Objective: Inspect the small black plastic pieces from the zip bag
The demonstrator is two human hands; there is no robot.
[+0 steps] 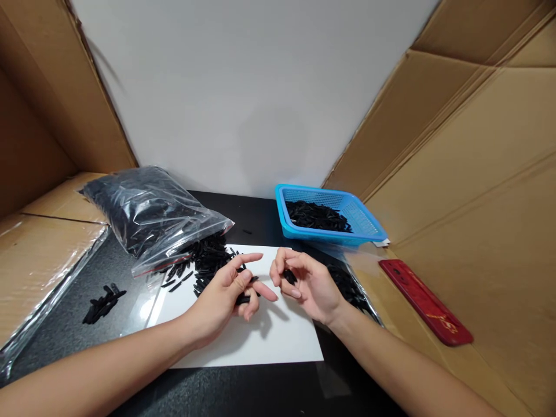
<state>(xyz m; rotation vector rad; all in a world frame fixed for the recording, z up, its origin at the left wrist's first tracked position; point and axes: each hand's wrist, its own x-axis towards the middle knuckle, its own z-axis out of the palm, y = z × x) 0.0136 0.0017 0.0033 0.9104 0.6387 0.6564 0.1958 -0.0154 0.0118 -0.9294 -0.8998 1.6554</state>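
Above a white sheet of paper (278, 341), my left hand (230, 289) is closed around a few slim black pieces (243, 299), its index finger stretched out to the right. My right hand (306, 284) faces it with curled fingers, and short black pieces (289, 277) show inside them. Both hands are close together but apart. To the left of my left hand, a heap of the same black pieces (208, 258) lies on the paper, in front of a bag's mouth. What exactly the pieces are, I cannot tell.
A clear zip bag (152, 208) full of black pieces lies at the back left. At the back right stands a blue basket (365, 223) holding more. A small black pile (103, 304) is at left, a red case (425, 301) at right. Cardboard walls (478, 145) flank the table.
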